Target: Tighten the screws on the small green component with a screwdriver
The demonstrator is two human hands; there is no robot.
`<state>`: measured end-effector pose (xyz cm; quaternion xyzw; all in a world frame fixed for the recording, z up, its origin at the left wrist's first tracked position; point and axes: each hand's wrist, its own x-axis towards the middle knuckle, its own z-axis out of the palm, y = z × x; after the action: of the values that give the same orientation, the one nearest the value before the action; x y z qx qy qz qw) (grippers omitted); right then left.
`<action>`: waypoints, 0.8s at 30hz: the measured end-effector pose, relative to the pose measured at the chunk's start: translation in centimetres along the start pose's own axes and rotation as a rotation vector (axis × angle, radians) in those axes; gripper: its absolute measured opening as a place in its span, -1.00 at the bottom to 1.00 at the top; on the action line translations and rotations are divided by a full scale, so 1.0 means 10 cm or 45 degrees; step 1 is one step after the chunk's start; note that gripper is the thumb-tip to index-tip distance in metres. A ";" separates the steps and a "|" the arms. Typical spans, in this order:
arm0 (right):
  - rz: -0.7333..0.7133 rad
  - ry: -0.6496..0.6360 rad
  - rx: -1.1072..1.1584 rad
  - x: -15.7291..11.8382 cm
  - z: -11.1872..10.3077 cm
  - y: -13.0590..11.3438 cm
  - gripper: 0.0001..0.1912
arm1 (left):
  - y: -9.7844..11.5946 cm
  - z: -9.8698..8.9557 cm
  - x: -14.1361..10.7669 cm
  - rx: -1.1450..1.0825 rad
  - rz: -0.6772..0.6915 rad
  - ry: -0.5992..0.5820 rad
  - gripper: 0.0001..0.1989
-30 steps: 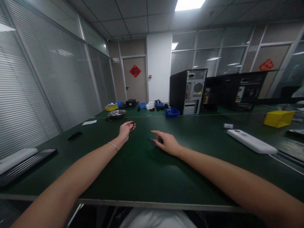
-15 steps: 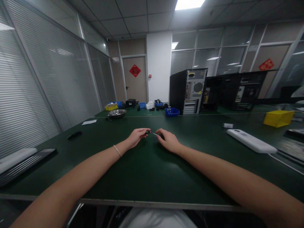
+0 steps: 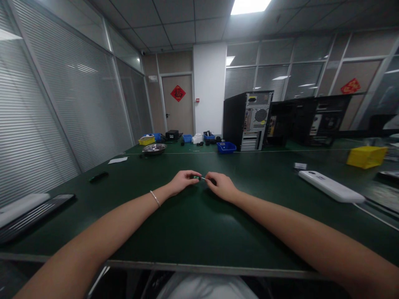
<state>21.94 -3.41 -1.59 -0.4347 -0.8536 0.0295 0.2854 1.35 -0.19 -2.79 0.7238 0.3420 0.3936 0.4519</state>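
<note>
Above the middle of the dark green table, my left hand (image 3: 183, 181) pinches a small green-and-dark piece (image 3: 197, 177) that looks like a little circuit board. Fingers cover part of it. Just to its right, my right hand (image 3: 222, 185) is closed around a small screwdriver (image 3: 203, 178) with a thin bright shaft and a dark handle mostly hidden in the palm. The shaft points left and its tip meets or nearly meets the board's right end; contact is too small to make out.
Several computer towers (image 3: 249, 120) stand at the back right. A blue bin (image 3: 226, 147) and a metal dish (image 3: 154, 149) lie along the far side. On the right are a white device with a cable (image 3: 331, 187) and a yellow bin (image 3: 367, 156); a dark keyboard-like slab (image 3: 37, 216) is at left.
My left hand has lowered slightly and moved right, bringing the small board up to the screwdriver's tip. The gap between board and shaft has closed. My right hand has barely moved.
</note>
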 end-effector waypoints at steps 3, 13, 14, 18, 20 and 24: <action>-0.013 -0.018 -0.017 0.00 -0.01 -0.01 -0.83 | 0.00 0.00 -0.01 0.053 -0.009 0.009 -0.66; -0.012 -0.034 -0.014 -0.01 -0.01 0.00 -0.82 | -0.01 -0.02 0.00 -0.049 -0.065 -0.062 -0.63; -0.009 -0.032 -0.012 -0.01 -0.01 0.00 -0.82 | -0.01 -0.03 0.00 -0.091 -0.083 -0.084 -0.62; -0.003 -0.003 -0.026 0.00 0.01 0.00 -0.82 | -0.01 -0.06 0.00 -0.310 -0.156 -0.153 -0.64; -0.004 0.002 -0.028 0.00 0.01 -0.01 -0.83 | -0.02 -0.06 0.01 -0.363 -0.171 -0.170 -0.64; -0.016 -0.030 -0.009 -0.01 -0.01 -0.01 -0.82 | -0.04 -0.05 0.03 -0.321 -0.166 -0.149 -0.65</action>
<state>21.95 -3.56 -1.54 -0.4301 -0.8597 0.0300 0.2740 0.94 0.38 -2.94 0.6591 0.3094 0.3604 0.5831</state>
